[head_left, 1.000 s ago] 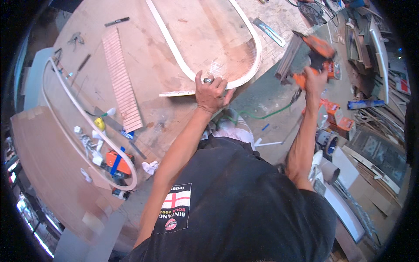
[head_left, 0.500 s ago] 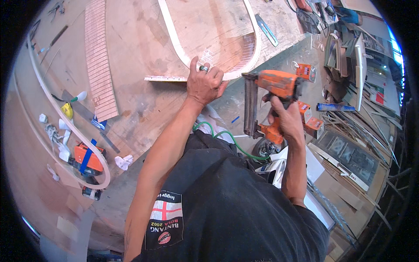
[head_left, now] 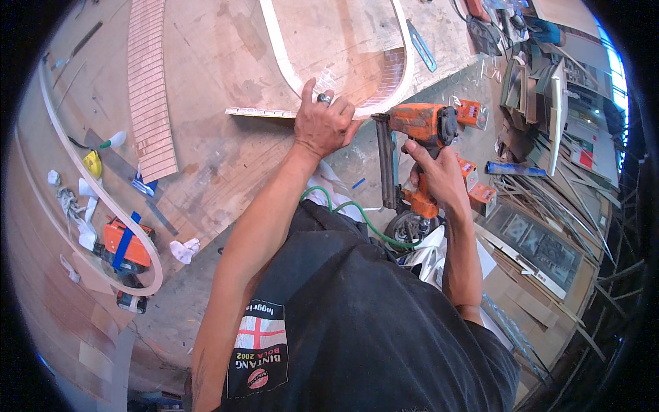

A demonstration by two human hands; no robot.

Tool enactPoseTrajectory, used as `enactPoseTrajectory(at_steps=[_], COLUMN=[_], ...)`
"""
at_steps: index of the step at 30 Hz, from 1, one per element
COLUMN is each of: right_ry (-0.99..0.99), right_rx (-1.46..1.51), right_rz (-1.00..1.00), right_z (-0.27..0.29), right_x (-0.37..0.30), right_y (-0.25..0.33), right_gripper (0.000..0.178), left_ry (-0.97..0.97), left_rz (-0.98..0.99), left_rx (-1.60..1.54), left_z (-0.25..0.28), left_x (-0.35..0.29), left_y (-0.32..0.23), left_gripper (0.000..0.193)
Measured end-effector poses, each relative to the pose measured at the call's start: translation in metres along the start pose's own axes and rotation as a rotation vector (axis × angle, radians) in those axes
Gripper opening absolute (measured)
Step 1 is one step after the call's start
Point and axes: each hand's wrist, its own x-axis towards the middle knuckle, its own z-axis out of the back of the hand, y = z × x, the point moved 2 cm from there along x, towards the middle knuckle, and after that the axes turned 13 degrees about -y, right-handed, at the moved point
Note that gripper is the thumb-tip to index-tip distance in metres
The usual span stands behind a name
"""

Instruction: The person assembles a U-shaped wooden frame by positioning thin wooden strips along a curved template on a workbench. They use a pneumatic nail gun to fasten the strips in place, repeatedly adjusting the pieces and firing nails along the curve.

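My left hand (head_left: 325,121), a ring on one finger, presses down on the near end of a curved white wooden strip (head_left: 281,55) where it meets a thin straight slat (head_left: 259,112) on the plywood bench (head_left: 220,151). My right hand (head_left: 436,173) grips the handle of an orange pneumatic nail gun (head_left: 419,130), held upright just right of the left hand, off the bench edge. A green air hose (head_left: 357,216) runs from the gun across my dark shirt.
A kerfed wooden strip (head_left: 147,89) lies at the left. A long bent white strip (head_left: 82,185) curves round an orange power tool (head_left: 123,246), rags and a yellow bottle (head_left: 92,163). Orange boxes (head_left: 473,113), framed panels and scrap wood crowd the right.
My right hand has brought the nail gun from the far right in close beside my left hand. My left hand has stayed on the strip joint, while the view shifted nearer.
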Motion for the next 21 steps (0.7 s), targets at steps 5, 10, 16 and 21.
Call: enactPoseTrajectory(at_steps=[5,10,16,21], right_ry=[-0.004,0.022,0.007,0.037], right_rx=[0.006,-0.01,-0.035,-0.067], right_rz=[0.004,-0.003,0.023,0.005], right_z=[-0.003,-0.003,-0.005,-0.003], right_x=[0.0,0.0,0.001,0.001], right_y=[0.003,0.005,0.006,0.01], right_gripper=[0.047,0.047,0.048,0.048], left_ry=[0.0,0.018,0.001,0.075], left_rz=[0.0,-0.004,-0.006,0.041], left_rx=[-0.002,0.0,0.0,-0.004], left_z=[-0.001,-0.001,-0.003,-0.004], left_x=[-0.001,0.0,-0.002,-0.003], left_y=[0.001,0.001,0.001,-0.001], left_gripper=[0.034,0.034,0.035,0.029])
